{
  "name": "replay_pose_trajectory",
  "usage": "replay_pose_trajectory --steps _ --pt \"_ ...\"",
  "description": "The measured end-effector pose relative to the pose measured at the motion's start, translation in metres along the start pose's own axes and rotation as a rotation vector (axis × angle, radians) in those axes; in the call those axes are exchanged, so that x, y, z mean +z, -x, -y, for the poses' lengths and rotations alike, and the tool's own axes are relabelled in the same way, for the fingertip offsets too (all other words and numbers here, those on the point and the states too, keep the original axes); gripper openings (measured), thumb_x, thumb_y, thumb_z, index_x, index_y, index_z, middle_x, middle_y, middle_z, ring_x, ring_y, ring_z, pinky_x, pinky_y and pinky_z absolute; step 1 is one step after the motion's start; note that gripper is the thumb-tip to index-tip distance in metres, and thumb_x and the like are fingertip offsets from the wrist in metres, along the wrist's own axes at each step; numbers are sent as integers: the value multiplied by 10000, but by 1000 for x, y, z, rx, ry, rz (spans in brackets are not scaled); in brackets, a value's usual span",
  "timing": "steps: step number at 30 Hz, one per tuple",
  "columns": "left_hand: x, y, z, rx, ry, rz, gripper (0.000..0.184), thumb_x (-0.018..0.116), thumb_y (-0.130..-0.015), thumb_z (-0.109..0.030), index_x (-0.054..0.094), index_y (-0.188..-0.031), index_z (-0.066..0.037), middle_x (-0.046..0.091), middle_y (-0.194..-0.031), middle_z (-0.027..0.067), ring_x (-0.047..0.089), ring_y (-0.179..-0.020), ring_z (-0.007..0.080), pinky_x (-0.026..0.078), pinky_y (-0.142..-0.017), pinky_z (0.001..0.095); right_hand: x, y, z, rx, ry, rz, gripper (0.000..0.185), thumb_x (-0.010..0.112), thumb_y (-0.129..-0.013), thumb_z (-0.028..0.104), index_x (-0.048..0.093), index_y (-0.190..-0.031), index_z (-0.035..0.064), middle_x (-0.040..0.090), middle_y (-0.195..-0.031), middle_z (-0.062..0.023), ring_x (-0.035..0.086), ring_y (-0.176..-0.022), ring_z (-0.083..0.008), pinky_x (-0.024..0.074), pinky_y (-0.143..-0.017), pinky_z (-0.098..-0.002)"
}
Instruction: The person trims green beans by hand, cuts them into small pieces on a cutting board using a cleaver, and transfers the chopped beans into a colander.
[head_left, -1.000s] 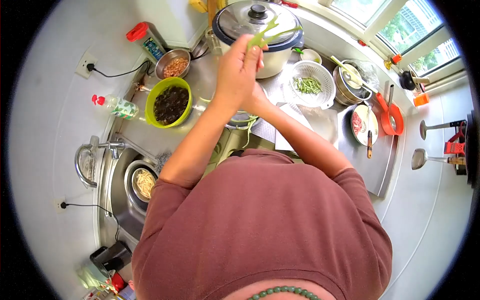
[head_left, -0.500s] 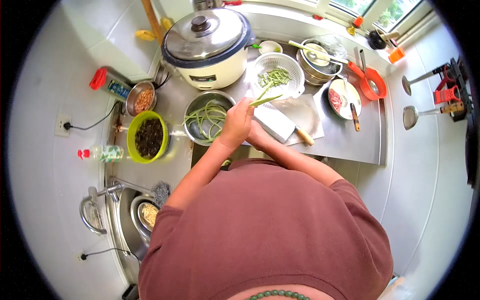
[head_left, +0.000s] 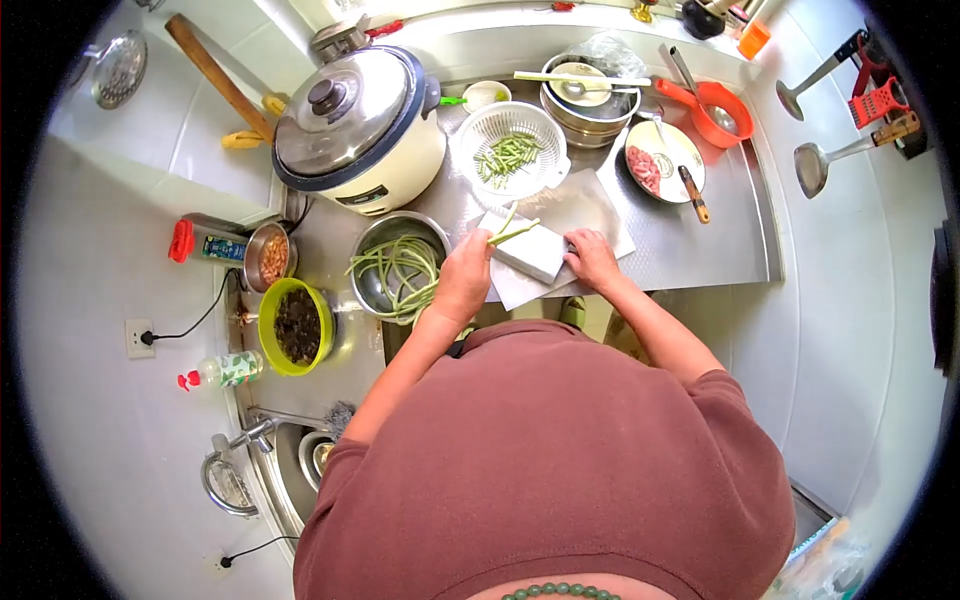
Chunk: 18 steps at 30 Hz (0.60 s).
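Note:
My left hand [head_left: 464,274] is closed around a few long green beans [head_left: 513,228], whose ends stick out to the right over the blade. My right hand [head_left: 592,258] covers the handle of a cleaver [head_left: 532,249], its fingers curled over it. The broad blade lies on a pale board [head_left: 592,204]. Beside my left hand stands a steel bowl [head_left: 432,226] with more long beans [head_left: 402,275] trailing over its rim. Behind the blade, a white colander [head_left: 470,127] holds short cut pieces of bean [head_left: 507,157].
A large rice cooker [head_left: 425,150] stands at the back left. On the right are a plate [head_left: 688,155] with pink meat and a knife, a red strainer [head_left: 735,100] and steel pots [head_left: 590,125]. A yellow-green bowl [head_left: 326,345] and the sink [head_left: 285,465] are on the left.
My right hand has moved right, away from my left hand, onto the cleaver's handle. My left hand still holds the beans, now slightly lower. The view has shifted.

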<state>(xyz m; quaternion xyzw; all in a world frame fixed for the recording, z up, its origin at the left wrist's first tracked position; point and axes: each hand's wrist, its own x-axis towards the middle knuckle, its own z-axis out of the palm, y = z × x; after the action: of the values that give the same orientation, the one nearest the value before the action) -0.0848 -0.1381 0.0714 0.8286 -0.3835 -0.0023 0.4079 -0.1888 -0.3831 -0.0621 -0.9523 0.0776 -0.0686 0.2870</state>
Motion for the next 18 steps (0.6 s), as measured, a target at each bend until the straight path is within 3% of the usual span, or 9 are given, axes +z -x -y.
replay_pose_trajectory --steps 10,18 --pt "18 -2 10 -25 -143 77 116 500 -891 -64 486 -1004 -38 553 -889 201 546 -833 423 444 -693 480 -13 -9 1 -20 -31 159 494 646 -705 22 544 -1183 95 560 -1116 -127 521 -1076 -338 446 -909 -421" --pt "-8 -17 -21 25 -279 62 122 517 -872 -51 502 -991 -32 533 -848 161 546 -793 370 444 -670 452 -15 -22 -15 41 -180 262 277 660 -626 95 656 -894 21 619 -869 -178 592 -859 -362 482 -765 -424"
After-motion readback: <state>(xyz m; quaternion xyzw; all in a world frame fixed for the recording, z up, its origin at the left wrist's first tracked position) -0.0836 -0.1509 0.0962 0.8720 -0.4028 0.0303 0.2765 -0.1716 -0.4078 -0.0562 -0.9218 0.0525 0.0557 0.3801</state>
